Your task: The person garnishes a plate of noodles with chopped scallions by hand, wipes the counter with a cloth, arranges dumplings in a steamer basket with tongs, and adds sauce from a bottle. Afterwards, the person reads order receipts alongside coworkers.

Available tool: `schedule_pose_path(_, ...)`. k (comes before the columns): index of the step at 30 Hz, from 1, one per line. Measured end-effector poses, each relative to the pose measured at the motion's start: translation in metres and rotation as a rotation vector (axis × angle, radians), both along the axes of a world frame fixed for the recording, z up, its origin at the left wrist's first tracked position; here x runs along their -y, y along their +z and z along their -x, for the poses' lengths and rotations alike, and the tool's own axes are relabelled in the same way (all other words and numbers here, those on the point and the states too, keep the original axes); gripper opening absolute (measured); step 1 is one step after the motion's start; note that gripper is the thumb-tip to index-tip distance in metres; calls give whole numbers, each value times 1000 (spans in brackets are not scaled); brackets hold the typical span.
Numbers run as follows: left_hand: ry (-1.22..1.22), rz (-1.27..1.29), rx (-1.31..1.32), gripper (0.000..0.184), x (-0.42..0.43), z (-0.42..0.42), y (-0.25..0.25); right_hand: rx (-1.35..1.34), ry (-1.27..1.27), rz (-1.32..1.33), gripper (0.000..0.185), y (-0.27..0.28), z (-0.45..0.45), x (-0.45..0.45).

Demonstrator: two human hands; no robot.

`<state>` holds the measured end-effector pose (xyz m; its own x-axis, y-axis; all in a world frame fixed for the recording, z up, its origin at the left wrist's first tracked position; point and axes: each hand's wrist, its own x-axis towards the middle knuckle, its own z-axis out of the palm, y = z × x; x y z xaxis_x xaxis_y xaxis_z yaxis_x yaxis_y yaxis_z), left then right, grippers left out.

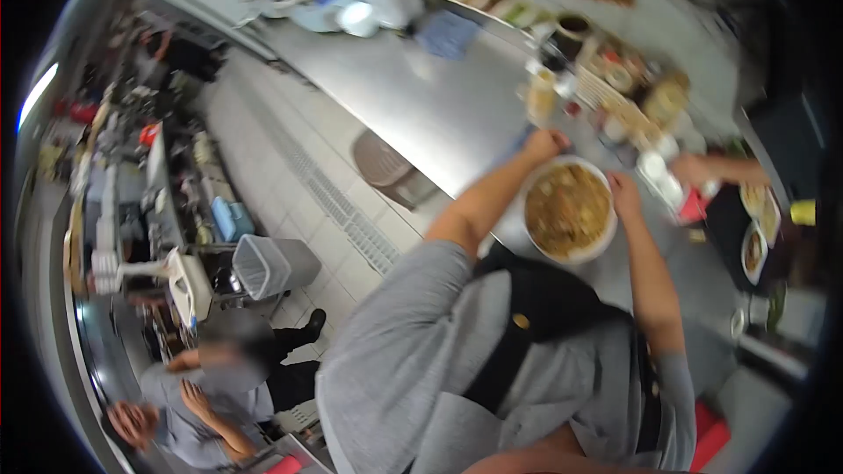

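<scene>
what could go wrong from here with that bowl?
Spill: food covers most of the bowl's opening, so a tilt might slop some out.
Bump: a co-worker's hand is near the right hand and might jog it.
Knock: the left hand is close to a container.

The food (pixel 567 209) in the bowl (pixel 585 257) is too blurred to name, like containers (pixel 665 103) at 2 o'clock.

Commercial kitchen | long steel counter (pixel 386 92) | floor drain grate (pixel 341 209) | tiled floor (pixel 307 127) | plated food (pixel 753 250) | filled bowl (pixel 580 258)
</scene>
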<state>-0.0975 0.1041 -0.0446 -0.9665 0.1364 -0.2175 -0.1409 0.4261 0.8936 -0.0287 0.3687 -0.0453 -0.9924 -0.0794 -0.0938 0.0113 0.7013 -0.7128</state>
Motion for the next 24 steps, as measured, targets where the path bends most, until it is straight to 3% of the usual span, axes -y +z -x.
schedule_pose_path(1, -80, -80, -50, 12, 3, 6, 1, -36, 70, -98, 30, -6, 9, 4)
schedule_pose_path(2, -205, -8, -65, 23, 5, 14, -3, 56, 104, -71, 29, 10, 10, 16)
schedule_pose_path(4, -306, 128, 11, 36, 8, 21, 11, 141, 145, -264, 24, 32, 16, 34)
schedule_pose_path(5, -400, 219, 45, 33, 9, 18, 44, 102, 189, -245, 23, 29, 19, 34)
schedule_pose_path(6, -510, 279, -35, 26, 15, 29, 38, 161, 178, -278, 21, 31, 24, 38)
schedule_pose_path(8, -590, 60, -83, 15, 30, 35, 30, 194, 209, -303, 21, 27, 30, 42)
schedule_pose_path(11, -590, 175, 6, 9, 50, 17, 68, 160, 193, -242, 20, 35, 25, 53)
schedule_pose_path(14, -534, 387, 1, 15, 72, -5, 67, 183, 167, -246, 19, 48, 17, 56)
schedule_pose_path(17, -411, 185, -22, 19, 102, -35, 33, 244, 158, -293, 24, 62, 13, 61)
schedule_pose_path(24, -26, -118, 62, 14, 114, -130, 25, 221, 34, -179, 23, 42, -11, 47)
